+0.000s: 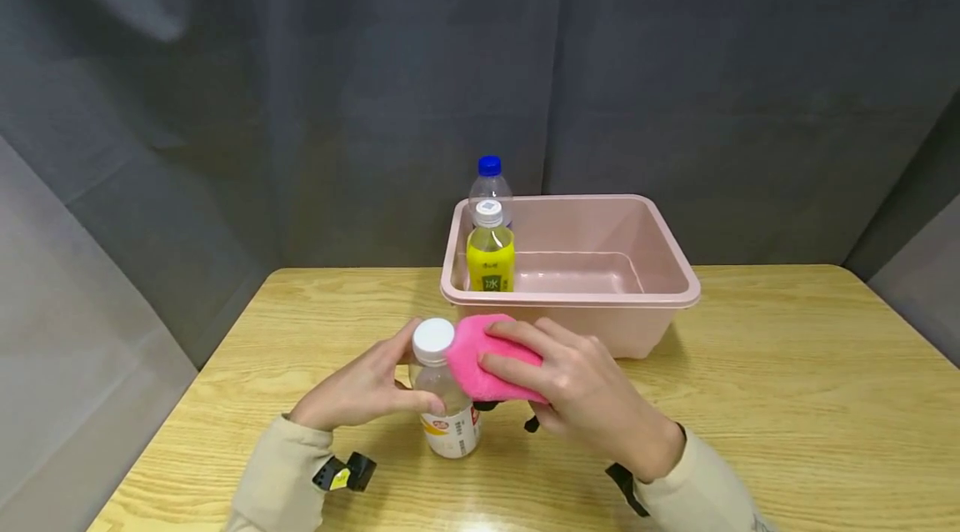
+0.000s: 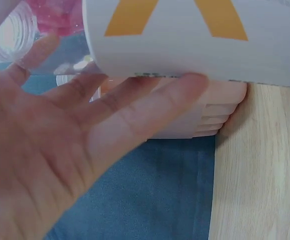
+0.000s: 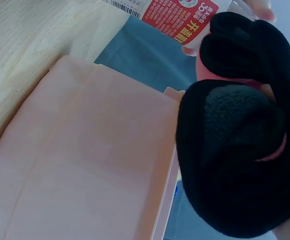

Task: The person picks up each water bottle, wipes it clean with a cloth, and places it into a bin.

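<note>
My left hand (image 1: 375,386) grips a clear plastic bottle (image 1: 444,386) with a white cap and a white label, its thumb across the front and fingers behind. The bottle stands upright over the table in the head view; its label (image 2: 184,45) fills the top of the left wrist view. In my right hand (image 1: 585,382) is a bunched pink cloth (image 1: 491,358), pressed against the bottle's upper side below the cap. Seen from the right wrist, the cloth shows a folded black side (image 3: 234,165) with pink edges.
Behind the hands stands a pink plastic basin (image 1: 637,300). Inside its left end are a yellow-labelled bottle (image 1: 491,257) with a white cap and a clear bottle (image 1: 491,186) with a blue cap. A dark curtain (image 1: 375,98) hangs behind the wooden table (image 1: 787,399).
</note>
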The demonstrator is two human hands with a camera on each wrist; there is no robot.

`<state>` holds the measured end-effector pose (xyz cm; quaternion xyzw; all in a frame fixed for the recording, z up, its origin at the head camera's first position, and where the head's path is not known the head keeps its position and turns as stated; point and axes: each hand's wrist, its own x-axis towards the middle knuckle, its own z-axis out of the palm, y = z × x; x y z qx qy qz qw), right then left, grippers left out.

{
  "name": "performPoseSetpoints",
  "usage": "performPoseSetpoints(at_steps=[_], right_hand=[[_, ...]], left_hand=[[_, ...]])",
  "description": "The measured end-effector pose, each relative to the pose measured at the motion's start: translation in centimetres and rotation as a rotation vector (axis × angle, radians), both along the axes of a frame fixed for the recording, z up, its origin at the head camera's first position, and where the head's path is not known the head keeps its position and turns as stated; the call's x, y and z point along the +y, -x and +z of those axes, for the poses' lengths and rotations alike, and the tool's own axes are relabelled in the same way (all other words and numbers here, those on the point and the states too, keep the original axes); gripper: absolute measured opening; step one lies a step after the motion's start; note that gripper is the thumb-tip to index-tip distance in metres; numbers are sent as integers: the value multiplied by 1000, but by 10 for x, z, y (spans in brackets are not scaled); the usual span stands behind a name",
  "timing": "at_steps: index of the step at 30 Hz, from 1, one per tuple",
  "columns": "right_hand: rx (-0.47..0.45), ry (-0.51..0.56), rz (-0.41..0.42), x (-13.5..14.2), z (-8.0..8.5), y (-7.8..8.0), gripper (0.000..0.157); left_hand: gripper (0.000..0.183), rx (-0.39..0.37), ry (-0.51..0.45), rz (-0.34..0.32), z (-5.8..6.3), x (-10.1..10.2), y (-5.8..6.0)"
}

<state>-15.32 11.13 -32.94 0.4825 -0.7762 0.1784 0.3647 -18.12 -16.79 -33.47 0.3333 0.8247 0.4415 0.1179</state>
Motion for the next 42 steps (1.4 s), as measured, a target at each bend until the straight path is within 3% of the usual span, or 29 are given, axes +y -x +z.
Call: performPoseSetpoints(at_steps=[8, 11, 14, 19, 23, 30, 34, 39, 42], right_hand=[[-75, -111, -17, -3, -2, -3, 66], [-112, -191, -37, -3, -6, -4, 59], [-189, -287, -81, -4, -11, -7, 50], [-408, -452, -89, -14, -26, -6, 39], [-465, -512, -72, -17, -35, -3, 42], [-475, -475, -33, -13, -32, 0, 45], [-473, -388, -27, -9, -24, 0, 46], [-299, -218, -24, -3, -12, 1, 51], [-189, -51, 4, -2, -7, 1, 54]], left_hand=[[64, 3, -13, 3, -2, -2, -1], [64, 3, -13, 2, -4, -1, -1], [64, 4, -12, -2, -5, 1, -1], [64, 14, 5, 13, -4, 2, -1], [66, 12, 14, 18, -3, 1, 0], [66, 7, 18, 16, -2, 1, 1], [66, 4, 21, 24, -1, 1, 0], [66, -3, 8, 20, 0, 1, -1], [66, 1, -2, 10, 0, 0, 0]])
